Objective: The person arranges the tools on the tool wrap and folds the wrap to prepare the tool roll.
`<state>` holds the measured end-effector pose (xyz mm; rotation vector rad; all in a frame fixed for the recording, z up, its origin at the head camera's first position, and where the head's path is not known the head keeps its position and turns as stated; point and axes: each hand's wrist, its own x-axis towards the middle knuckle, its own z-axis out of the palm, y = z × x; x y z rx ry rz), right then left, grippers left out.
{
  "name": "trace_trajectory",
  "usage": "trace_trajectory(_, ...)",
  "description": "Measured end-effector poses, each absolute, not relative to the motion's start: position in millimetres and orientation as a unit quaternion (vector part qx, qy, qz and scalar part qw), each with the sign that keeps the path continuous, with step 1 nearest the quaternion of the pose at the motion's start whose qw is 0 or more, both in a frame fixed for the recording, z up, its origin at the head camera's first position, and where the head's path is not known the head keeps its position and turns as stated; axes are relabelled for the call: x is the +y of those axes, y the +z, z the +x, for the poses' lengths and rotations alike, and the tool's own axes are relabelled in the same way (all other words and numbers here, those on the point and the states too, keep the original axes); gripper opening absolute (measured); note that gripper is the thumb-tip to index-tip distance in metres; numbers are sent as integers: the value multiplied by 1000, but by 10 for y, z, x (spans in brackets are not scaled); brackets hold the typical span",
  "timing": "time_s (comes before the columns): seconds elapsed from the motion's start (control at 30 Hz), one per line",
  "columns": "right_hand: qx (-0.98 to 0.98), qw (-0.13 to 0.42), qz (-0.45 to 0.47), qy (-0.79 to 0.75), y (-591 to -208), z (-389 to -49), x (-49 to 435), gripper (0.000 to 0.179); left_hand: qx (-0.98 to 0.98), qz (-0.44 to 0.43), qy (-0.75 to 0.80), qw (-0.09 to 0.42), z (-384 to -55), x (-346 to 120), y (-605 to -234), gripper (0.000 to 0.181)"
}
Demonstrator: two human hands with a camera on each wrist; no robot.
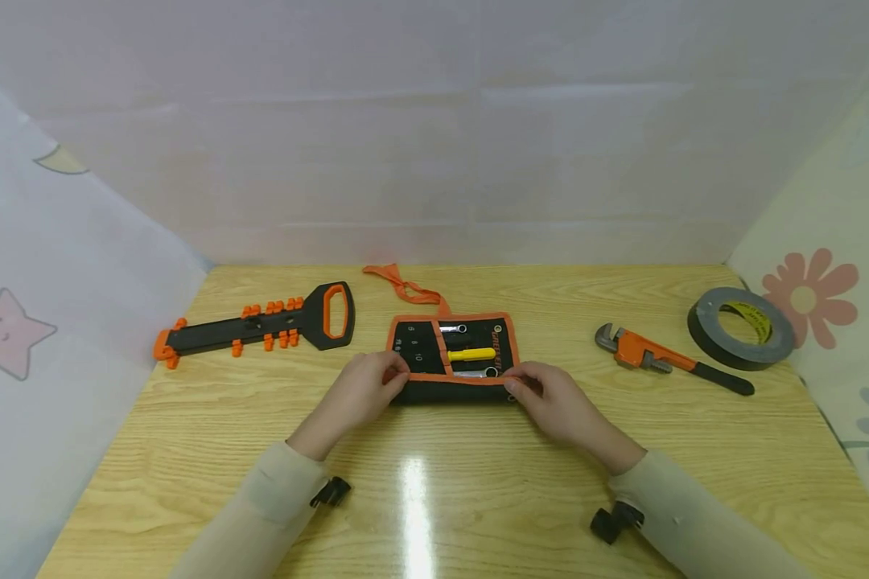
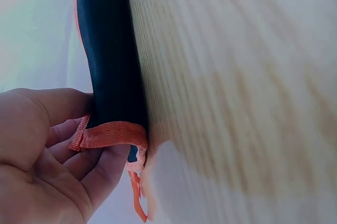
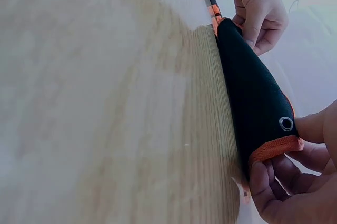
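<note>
A black tool roll with orange trim lies mid-table, its near edge folded up over the lower part. In its pockets show a yellow handle and two silver wrenches, one upper wrench and one lower wrench. My left hand pinches the folded edge at its left corner. At the right corner my right hand pinches the same edge, beside a metal eyelet. An orange tie strap trails from the roll's far side.
Left of the roll lies a black rack with orange clips and a handle. On the right are an orange pipe wrench and a roll of grey tape. Cloth-covered walls border the wooden table at the back and sides.
</note>
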<state>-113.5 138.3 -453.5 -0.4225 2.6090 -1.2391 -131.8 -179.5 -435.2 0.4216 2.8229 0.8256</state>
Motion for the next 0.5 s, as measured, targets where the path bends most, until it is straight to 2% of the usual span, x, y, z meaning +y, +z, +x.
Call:
trace_trajectory(0.17, 887, 111, -134, -428, -4512, -1153, 1380, 25, 946, 137, 281, 90, -1351, -1777, -4352, 9)
trace_trajectory(0.37, 893, 48, -164, -416, -4476, -1114, 1380, 33, 943, 137, 289, 87, -1370, -1765, -4354, 9)
trace_trajectory(0.5, 893, 55, -179, -409, -4471, -1100, 1360, 39, 944, 130, 290, 87, -1377, -1761, -4359, 9)
